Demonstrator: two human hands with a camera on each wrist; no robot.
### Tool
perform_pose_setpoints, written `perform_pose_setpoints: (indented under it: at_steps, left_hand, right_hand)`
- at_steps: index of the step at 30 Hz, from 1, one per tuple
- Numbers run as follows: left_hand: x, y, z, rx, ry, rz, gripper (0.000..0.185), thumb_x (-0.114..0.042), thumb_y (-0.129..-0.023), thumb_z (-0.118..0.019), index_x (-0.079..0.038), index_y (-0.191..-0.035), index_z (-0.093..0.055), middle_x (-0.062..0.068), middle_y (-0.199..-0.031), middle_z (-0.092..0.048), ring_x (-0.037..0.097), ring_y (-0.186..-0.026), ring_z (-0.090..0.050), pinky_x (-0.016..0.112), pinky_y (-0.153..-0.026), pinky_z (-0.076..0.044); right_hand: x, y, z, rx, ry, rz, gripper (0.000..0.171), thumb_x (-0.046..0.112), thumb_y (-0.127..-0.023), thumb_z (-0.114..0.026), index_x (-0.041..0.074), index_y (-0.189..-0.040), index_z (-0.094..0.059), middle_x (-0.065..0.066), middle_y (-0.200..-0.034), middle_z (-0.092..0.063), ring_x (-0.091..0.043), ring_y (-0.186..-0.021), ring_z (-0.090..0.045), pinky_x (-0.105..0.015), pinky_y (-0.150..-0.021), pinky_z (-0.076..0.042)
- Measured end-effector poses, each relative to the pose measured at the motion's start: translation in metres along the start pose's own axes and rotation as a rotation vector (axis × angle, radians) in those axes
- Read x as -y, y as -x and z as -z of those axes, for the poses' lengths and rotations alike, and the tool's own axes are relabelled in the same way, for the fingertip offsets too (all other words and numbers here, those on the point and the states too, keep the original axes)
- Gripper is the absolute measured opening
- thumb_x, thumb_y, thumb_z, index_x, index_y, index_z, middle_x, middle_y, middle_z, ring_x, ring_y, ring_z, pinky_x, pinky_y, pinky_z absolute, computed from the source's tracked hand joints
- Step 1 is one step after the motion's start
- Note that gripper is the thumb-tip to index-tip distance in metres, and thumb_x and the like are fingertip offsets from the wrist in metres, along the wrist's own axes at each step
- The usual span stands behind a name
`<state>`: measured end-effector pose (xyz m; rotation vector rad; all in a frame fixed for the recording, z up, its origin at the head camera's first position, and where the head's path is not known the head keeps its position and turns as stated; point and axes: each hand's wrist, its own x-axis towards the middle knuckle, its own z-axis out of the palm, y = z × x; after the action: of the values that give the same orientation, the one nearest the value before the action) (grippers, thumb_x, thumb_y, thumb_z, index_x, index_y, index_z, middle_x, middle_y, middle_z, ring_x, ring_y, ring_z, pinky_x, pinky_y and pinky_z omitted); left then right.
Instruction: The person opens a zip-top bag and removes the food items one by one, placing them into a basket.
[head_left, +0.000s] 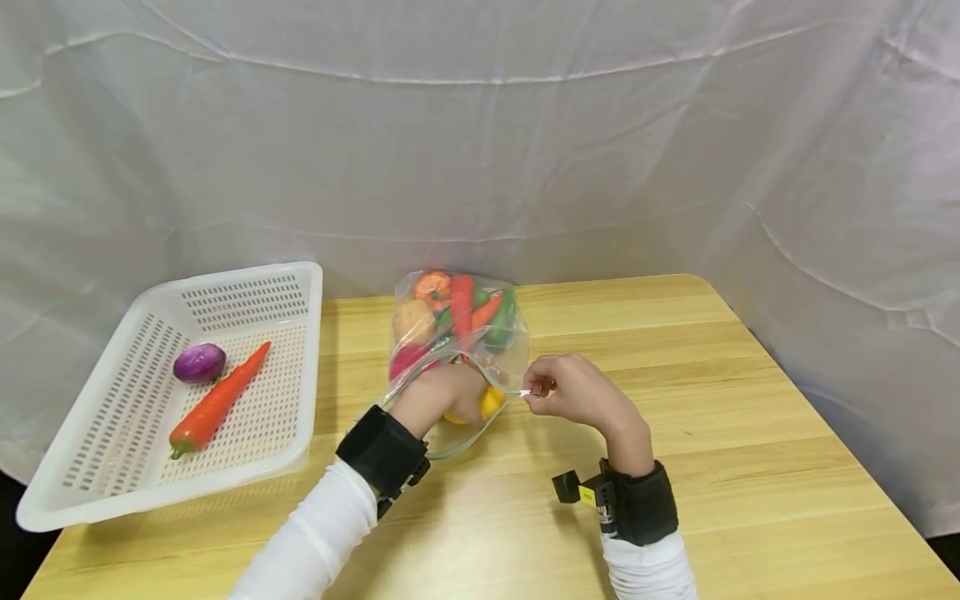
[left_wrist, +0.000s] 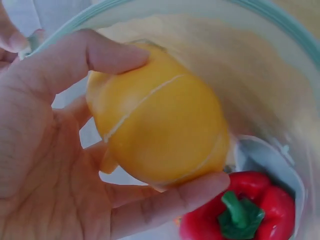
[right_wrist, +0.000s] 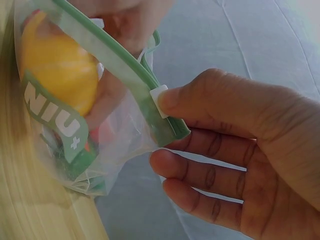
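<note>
Lemon (left_wrist: 160, 130), yellow and oval, sits inside the clear zip bag (head_left: 457, 350), and your left hand (head_left: 442, 396) is curled round it, thumb over the top and fingers beneath. The left wrist view shows its long axis running slantwise across your palm, with a red pepper (left_wrist: 240, 210) lying just beyond your fingertips, deeper in the bag. Your left hand is the one on the fruit; your forearm enters through the bag's mouth, which faces you.

Your right hand (head_left: 577, 392) is outside the bag, just to the right of the mouth. Its thumb and forefinger pinch the green zip strip (right_wrist: 150, 100) at the white slider (right_wrist: 160, 100), holding that edge of the opening up and to the right. The other fingers hang loosely curled below.

Behind your left hand the bag holds more toy vegetables, red, green and orange, packed toward the closed far end.

The bag lies on a pale wooden bench (head_left: 750, 433), near its middle. To your left, well apart from the bag, stands a white slotted basket (head_left: 247, 283) holding a carrot (head_left: 217, 400) and a small purple cabbage (head_left: 198, 362) beside it. White cloth hangs behind and around the bench.
</note>
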<state>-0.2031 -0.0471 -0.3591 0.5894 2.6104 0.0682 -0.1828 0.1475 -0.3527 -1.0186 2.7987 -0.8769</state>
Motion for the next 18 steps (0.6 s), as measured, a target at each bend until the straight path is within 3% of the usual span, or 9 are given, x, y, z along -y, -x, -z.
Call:
perform_pose_setpoints:
  at_steps: [2, 5, 8, 11, 18]
  left_hand:
    - [-0.001, 0.004, 0.002, -0.007, -0.019, -0.019, 0.045, -0.022, -0.072, -0.075, -0.013, -0.112, -0.06, 0.003, -0.093, -0.056, 0.019, -0.082, -0.049, 0.03, -0.075, -0.044]
    - [-0.002, 0.01, 0.003, -0.003, -0.044, -0.036, 0.057, -0.021, -0.071, -0.076, -0.018, -0.124, -0.055, 0.006, -0.116, -0.056, 0.02, -0.096, -0.051, 0.033, -0.081, -0.045]
    - [-0.003, 0.018, 0.004, 0.011, -0.045, -0.029, 0.065, -0.022, -0.072, -0.075, -0.026, -0.132, -0.05, 0.007, -0.138, -0.044, 0.022, -0.114, -0.048, 0.037, -0.088, -0.046]
    - [-0.002, 0.024, 0.004, 0.025, -0.027, -0.017, 0.07, -0.02, -0.072, -0.074, -0.032, -0.135, -0.047, 0.007, -0.146, -0.035, 0.024, -0.122, -0.044, 0.038, -0.086, -0.047]
    - [0.0, 0.038, 0.0, 0.018, 0.012, -0.009, 0.068, -0.02, -0.073, -0.073, -0.033, -0.135, -0.046, 0.007, -0.142, -0.035, 0.022, -0.087, -0.05, 0.031, -0.065, -0.043]
  right_hand:
    - [0.0, 0.0, 0.0, -0.001, -0.005, 0.001, 0.005, 0.005, -0.076, -0.067, 0.009, -0.079, -0.065, 0.003, -0.071, -0.059, -0.006, -0.066, -0.05, -0.02, -0.063, -0.044]
    - [0.0, 0.0, 0.0, -0.003, -0.007, 0.0, 0.005, 0.005, -0.075, -0.067, 0.009, -0.079, -0.065, 0.003, -0.071, -0.059, -0.006, -0.066, -0.05, -0.02, -0.063, -0.044]
    - [0.0, 0.0, 0.0, -0.006, -0.007, -0.005, 0.005, 0.005, -0.075, -0.067, 0.008, -0.079, -0.065, 0.003, -0.071, -0.059, -0.006, -0.065, -0.05, -0.02, -0.062, -0.044]
    - [0.0, 0.0, 0.0, -0.006, -0.011, -0.009, 0.005, 0.005, -0.075, -0.067, 0.008, -0.079, -0.065, 0.003, -0.071, -0.06, -0.006, -0.065, -0.05, -0.02, -0.062, -0.044]
    - [0.0, -0.001, 0.0, -0.002, -0.011, -0.006, 0.005, 0.005, -0.075, -0.067, 0.009, -0.079, -0.065, 0.003, -0.071, -0.06, -0.006, -0.066, -0.051, -0.02, -0.062, -0.045]
